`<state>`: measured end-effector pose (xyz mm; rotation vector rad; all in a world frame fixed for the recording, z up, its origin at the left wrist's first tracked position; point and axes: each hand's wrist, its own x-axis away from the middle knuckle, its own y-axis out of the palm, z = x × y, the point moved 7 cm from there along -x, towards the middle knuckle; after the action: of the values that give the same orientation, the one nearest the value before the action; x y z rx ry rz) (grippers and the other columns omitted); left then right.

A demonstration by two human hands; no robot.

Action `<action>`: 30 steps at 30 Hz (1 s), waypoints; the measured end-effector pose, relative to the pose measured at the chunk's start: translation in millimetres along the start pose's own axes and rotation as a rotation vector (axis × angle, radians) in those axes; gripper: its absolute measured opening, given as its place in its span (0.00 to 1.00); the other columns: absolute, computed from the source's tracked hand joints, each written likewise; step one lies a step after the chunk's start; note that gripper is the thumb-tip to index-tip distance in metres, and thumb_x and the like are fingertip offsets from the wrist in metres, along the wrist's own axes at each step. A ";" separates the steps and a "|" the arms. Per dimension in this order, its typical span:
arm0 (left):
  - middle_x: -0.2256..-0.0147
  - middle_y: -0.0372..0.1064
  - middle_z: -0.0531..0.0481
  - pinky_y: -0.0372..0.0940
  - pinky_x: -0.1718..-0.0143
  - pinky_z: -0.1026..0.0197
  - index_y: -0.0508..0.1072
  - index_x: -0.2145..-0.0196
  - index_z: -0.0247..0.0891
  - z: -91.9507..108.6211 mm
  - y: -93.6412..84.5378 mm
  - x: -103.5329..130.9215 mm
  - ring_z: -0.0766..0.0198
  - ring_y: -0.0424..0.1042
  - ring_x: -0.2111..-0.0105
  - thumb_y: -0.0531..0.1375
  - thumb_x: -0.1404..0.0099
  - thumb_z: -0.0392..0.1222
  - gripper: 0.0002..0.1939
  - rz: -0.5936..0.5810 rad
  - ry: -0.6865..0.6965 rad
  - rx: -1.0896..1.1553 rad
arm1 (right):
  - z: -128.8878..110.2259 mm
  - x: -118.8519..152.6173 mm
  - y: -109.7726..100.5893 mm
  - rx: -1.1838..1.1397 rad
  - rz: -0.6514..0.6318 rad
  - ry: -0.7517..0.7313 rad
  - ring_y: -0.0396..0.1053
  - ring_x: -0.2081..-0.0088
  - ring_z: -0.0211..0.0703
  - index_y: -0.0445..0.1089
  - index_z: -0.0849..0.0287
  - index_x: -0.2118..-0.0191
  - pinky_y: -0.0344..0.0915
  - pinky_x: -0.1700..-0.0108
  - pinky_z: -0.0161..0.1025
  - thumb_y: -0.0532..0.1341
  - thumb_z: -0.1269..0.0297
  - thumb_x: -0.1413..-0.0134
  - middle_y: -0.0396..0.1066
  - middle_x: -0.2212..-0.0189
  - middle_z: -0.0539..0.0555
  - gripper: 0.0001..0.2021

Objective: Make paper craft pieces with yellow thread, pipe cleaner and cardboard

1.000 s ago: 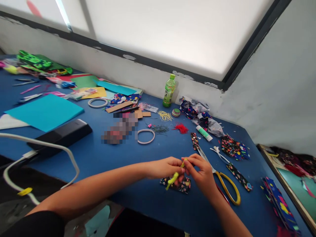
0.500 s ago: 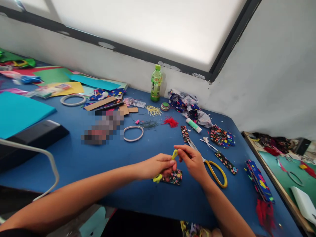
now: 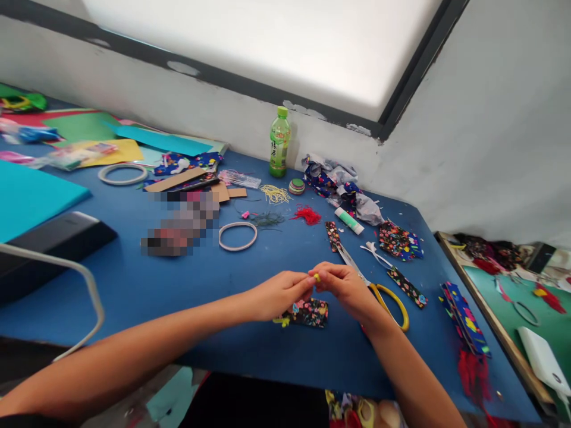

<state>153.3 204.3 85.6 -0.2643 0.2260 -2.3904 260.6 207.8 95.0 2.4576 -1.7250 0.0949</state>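
My left hand (image 3: 283,295) and my right hand (image 3: 342,286) meet over the near part of the table, fingertips almost touching. Both pinch a thin yellow cord (image 3: 317,277), and only a small bit of it shows between the fingers. More yellow cord hangs below my left hand. Under the hands lies a black floral fabric strip (image 3: 316,313) with its left part covered. Yellow-handled scissors (image 3: 405,318) lie just right of my right hand, blades pointing away, partly behind that hand.
A glue stick (image 3: 348,220), red threads (image 3: 307,215) and a white ring (image 3: 238,236) lie farther back on the blue table. A green bottle (image 3: 279,142) stands near the wall. Blue floral fabric (image 3: 466,319) lies at the right edge. A white cable (image 3: 84,279) arches at left.
My right hand has closed in on my left, and the yellow loop that stood up between them is now mostly hidden in the fingers. The view has shifted slightly.
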 end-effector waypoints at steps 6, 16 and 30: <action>0.77 0.60 0.54 0.52 0.75 0.66 0.64 0.74 0.36 9.3 -5.2 1.8 0.67 0.58 0.77 0.42 0.31 0.51 0.22 0.048 0.040 -0.246 | -14.5 4.4 0.4 0.215 0.034 -0.073 0.71 0.66 0.38 0.78 0.57 0.67 0.68 0.62 0.36 0.68 0.58 0.54 0.75 0.69 0.50 0.09; 0.76 0.62 0.53 0.51 0.73 0.64 0.66 0.71 0.36 8.3 -5.3 1.8 0.64 0.61 0.76 0.42 0.32 0.44 0.18 0.060 0.018 -0.421 | -25.1 11.0 8.9 0.592 0.206 -0.356 0.71 0.67 0.39 0.73 0.58 0.68 0.66 0.62 0.36 0.61 0.69 0.46 0.74 0.70 0.51 0.03; 0.79 0.55 0.57 0.50 0.75 0.65 0.60 0.74 0.37 24.4 -10.9 8.3 0.69 0.55 0.78 0.41 0.30 0.47 0.19 0.050 0.147 -0.306 | -17.6 4.9 0.1 0.219 0.121 -0.238 0.70 0.69 0.36 0.71 0.57 0.61 0.68 0.64 0.35 0.59 0.54 0.43 0.71 0.72 0.50 0.12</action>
<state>146.4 204.5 112.7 -0.2195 0.6617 -2.3218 262.6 205.9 113.1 2.6063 -2.0630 0.0035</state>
